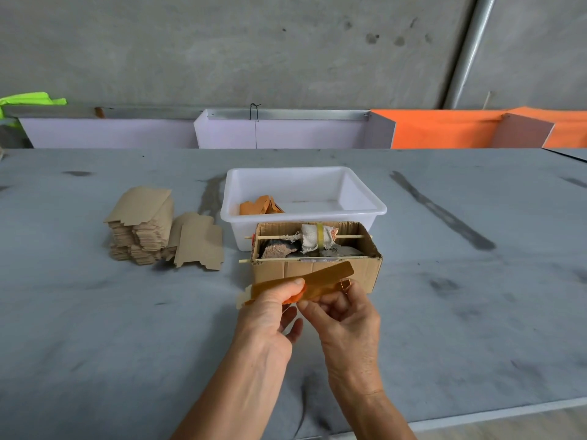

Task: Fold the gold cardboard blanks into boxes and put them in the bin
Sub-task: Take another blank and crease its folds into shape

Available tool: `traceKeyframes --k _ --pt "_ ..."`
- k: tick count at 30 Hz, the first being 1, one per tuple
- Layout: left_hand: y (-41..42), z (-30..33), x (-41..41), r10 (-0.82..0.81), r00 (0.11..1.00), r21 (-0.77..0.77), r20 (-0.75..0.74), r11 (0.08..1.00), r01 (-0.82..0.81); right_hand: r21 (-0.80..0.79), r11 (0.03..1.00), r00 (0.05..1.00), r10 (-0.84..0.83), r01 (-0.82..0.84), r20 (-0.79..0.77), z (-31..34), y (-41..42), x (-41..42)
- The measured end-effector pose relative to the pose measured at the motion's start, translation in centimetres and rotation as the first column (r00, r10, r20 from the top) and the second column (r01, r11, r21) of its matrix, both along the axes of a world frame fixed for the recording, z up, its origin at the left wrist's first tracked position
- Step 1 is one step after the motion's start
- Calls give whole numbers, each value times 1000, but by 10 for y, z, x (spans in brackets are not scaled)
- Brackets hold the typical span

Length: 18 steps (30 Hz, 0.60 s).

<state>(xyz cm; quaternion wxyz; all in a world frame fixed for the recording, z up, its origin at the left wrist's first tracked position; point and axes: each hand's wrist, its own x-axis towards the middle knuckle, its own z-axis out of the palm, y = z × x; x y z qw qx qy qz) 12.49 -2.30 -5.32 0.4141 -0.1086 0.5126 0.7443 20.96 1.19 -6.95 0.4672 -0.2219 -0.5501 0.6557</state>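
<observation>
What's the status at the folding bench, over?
Left hand and right hand both gripping one gold blank. White bin behind the brown carton.

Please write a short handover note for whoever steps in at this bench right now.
Left hand: grips the gold blank near its left end, thumb on top.
Right hand: pinches the same blank from below, towards its right end.
The blank is held in the air in front of the open brown carton, only partly folded.
White bin: holds at least one folded gold box in its left corner.
Stack of flat blanks lies left of the bin, a few loose beside it.
Left: finish this box, bin it, then work through the stack.
</observation>
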Motion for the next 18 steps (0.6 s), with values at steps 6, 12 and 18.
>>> traceKeyframes --k 6,12,18 --pt "-4 -7 6 -14 999 4 -40 1000 14 16 999 998 -45 46 -40 -3 2 6" --pt "-4 -10 13 34 994 37 -102 999 -31 -90 995 999 -37 37 -4 -5 -1 8" --pt "-5 -10 12 92 992 73 -85 994 -86 -331 941 997 78 -74 -2 0 -3 9"
